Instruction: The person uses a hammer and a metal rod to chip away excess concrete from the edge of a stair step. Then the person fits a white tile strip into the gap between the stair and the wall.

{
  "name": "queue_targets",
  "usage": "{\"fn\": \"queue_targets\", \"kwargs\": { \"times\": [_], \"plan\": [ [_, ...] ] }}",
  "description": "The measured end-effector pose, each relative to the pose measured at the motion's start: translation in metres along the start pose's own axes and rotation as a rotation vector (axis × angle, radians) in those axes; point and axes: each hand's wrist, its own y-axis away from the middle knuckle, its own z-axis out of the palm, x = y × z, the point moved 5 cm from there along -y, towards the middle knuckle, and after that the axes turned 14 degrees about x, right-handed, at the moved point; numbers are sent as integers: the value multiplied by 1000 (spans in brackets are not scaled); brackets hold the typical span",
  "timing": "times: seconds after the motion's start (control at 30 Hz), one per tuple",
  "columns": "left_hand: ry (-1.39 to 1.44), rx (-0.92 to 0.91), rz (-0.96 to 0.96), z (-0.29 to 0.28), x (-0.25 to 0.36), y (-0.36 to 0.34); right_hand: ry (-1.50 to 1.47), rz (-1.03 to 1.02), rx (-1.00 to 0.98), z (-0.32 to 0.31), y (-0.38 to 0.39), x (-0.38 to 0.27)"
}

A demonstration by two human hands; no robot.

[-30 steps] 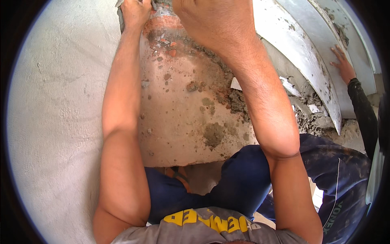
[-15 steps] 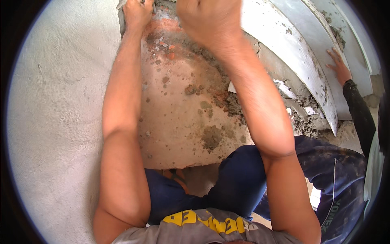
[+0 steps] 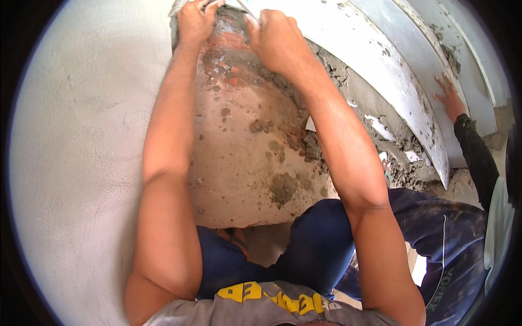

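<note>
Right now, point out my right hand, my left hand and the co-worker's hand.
Right hand (image 3: 279, 43): head view, back of the hand.
Left hand (image 3: 194, 25): head view, back of the hand.
Co-worker's hand (image 3: 452, 102): head view, back of the hand.

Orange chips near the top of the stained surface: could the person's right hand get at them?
Probably yes: nothing covers the orange chips, and the right hand appears close by. It seems to hold a thin pale thing, though, which could hinder picking.

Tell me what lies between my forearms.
In the head view: a flat, brownish surface with grey splotches, reddish fragments and a white piece.
</note>
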Motion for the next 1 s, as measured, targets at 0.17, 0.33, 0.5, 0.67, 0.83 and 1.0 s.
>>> {"fn": "queue_targets", "kwargs": {
  "times": [0.17, 0.33, 0.5, 0.67, 0.83, 1.0],
  "plan": [
    [-30, 16, 53, 13, -8, 1, -280, -322, 392, -49, -7, -37],
    [5, -24, -7, 9, -1, 1, -471, -512, 597, -66, -12, -49],
    [-90, 19, 122, 9, -14, 9, -78, 22, -43, -19, -5, -20],
    [130, 56, 1, -1, 22, 9, -443, -473, 554, -77, -11, -65],
    [-19, 10, 66, 12, -12, 3, -158, -65, 113, -8, 1, -8],
    [-2, -53, -57, 9, -9, 9, -374, -228, 284, -53, -1, -44]
  ]
}}
